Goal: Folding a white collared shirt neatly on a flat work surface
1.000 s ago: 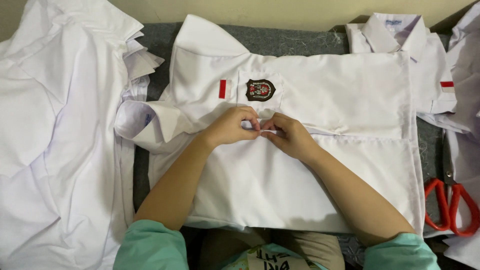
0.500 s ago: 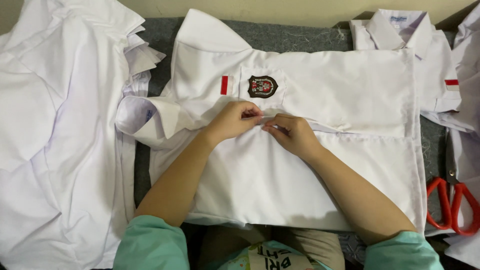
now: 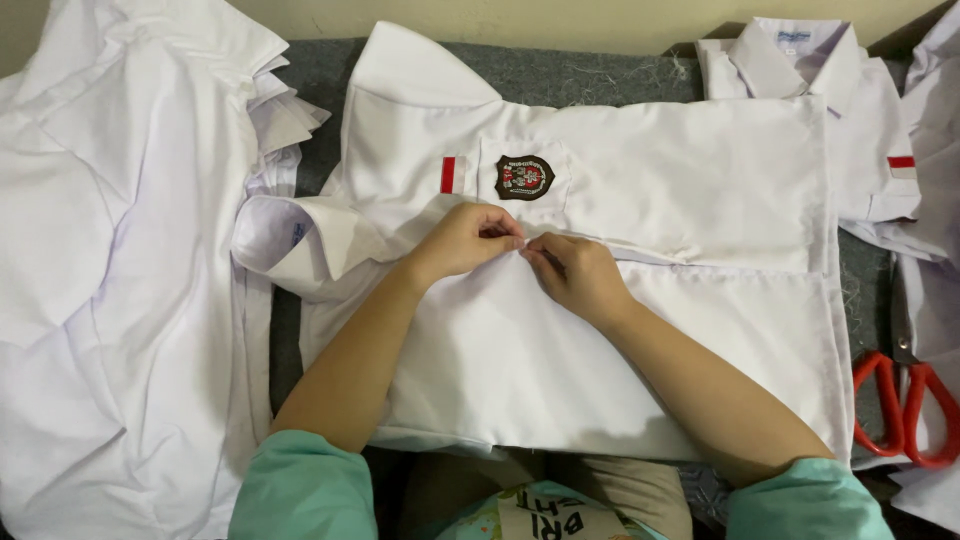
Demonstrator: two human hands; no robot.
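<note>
From the head camera, we've got a white shirt (image 3: 600, 300) spread flat across the grey table (image 3: 560, 70), collar to the left. It looks light, soft and floppy to us, so pinching the front edge by the placket is probably the way to hold it. Our left hand (image 3: 470, 238) and right hand (image 3: 575, 275) are both pinched shut on that edge just below the badge (image 3: 524, 177). More white shirts (image 3: 110, 250) sit left, red scissors (image 3: 905, 400) right. Compared with a second ago, our fingertips moved slightly right along the edge; the shirt itself hasn't shifted.
</note>
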